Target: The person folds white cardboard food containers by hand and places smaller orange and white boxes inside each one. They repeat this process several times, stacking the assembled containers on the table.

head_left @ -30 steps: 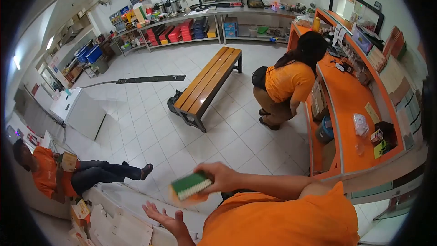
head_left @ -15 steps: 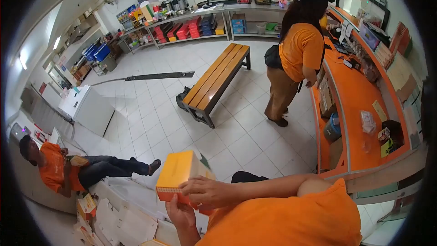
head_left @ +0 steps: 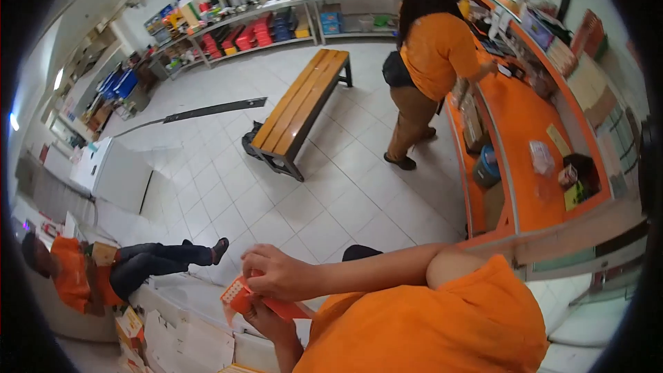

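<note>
An orange carton piece (head_left: 238, 294) with a row of white marks is between my two hands at the lower middle. My right hand (head_left: 280, 273) reaches in from the right, fingers curled over the carton's upper edge. From below, my left hand (head_left: 271, 320) grips the same carton, its thumb near the right fingers. An orange flap (head_left: 295, 310) sticks out to the right beside the left hand. Part of the carton is hidden by my fingers. Below the hands lie pale, flat cardboard pieces (head_left: 186, 338).
A seated person (head_left: 148, 262) holds a small box at the left. Another person (head_left: 435, 48) stands at the orange counter (head_left: 528, 186) on the right. A wooden bench (head_left: 304, 100) stands mid-floor. Behind are metal shelves (head_left: 255, 49); a white chest (head_left: 117, 173) is at left.
The carton has turned, so its large yellow and white faces no longer show. My right hand has moved up and left over it. The standing person's arm now reaches over the counter.
</note>
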Demonstrator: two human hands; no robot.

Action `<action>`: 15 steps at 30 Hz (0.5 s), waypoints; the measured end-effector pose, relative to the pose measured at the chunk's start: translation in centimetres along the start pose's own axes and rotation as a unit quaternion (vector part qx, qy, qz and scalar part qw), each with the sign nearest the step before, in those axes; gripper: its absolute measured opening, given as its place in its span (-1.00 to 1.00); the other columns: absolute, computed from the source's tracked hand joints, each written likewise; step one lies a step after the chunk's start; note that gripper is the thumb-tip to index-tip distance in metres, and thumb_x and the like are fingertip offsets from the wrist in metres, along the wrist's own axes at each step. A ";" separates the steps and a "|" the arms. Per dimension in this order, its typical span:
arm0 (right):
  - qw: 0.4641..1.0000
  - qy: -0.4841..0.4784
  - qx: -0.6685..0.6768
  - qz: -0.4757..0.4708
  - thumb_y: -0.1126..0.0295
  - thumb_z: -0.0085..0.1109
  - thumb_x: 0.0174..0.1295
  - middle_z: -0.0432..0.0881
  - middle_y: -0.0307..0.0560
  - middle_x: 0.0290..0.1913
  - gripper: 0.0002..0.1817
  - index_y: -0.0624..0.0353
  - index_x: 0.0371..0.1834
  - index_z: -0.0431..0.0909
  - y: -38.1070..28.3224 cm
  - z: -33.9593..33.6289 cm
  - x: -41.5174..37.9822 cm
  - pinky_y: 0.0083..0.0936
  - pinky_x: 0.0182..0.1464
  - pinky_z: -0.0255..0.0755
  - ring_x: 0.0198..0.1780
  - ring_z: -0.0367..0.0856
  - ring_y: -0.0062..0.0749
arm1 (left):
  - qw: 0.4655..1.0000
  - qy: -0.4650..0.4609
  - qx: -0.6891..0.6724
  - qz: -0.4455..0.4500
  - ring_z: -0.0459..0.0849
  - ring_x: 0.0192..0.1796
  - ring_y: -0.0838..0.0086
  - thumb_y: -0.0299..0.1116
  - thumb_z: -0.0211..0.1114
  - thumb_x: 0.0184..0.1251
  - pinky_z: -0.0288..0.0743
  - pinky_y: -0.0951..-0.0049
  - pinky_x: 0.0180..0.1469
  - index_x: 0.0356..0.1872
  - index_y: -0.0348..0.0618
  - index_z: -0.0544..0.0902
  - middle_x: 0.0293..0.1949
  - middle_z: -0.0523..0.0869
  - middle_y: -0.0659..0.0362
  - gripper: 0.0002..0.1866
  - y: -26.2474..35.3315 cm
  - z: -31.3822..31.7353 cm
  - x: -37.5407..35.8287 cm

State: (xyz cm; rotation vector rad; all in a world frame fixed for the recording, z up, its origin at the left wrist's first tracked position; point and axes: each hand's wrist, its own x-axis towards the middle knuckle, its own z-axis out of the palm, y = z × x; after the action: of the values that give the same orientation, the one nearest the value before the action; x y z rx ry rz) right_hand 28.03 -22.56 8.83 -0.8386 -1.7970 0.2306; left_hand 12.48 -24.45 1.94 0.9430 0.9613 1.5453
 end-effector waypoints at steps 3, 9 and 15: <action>1.000 0.004 0.000 -0.004 0.39 0.42 0.19 0.54 -0.06 -0.03 -0.82 0.10 -0.32 0.54 0.4 0.3 -0.2 0.02 0.25 0.37 0.26 0.51 0.01 | 0.997 -0.037 -0.024 -0.070 0.72 0.10 0.34 -0.12 0.13 0.66 0.65 0.30 0.10 0.26 -0.20 0.52 0.17 0.65 0.02 -0.60 1.3 -0.5 1.2; 0.998 -0.048 -0.021 -0.032 0.41 0.40 0.17 0.54 -0.05 -0.02 -0.78 0.11 -0.24 0.51 0.4 -1.1 -0.7 0.03 0.23 0.39 0.25 0.52 -0.01 | 0.995 -0.051 -0.047 -0.067 0.71 0.13 0.32 -0.14 0.15 0.67 0.61 0.37 0.13 0.23 -0.38 0.51 0.10 0.67 -0.01 -0.56 3.5 1.9 2.5; 0.998 0.015 -0.036 0.045 0.35 0.42 0.18 0.51 0.02 0.05 -0.68 0.08 -0.07 0.51 1.0 0.3 -1.6 0.08 0.21 0.36 0.17 0.52 0.02 | 0.983 -0.122 -0.094 -0.097 0.69 0.08 0.42 -0.42 0.18 0.59 0.57 0.43 0.10 0.23 -0.34 0.54 0.06 0.71 0.10 -0.68 4.0 3.0 0.6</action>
State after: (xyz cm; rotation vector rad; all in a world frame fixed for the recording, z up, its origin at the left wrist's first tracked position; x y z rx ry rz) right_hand 28.49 -22.85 6.99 -0.9711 -1.7491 0.2124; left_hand 13.75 -24.04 6.76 0.8543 0.6985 1.2975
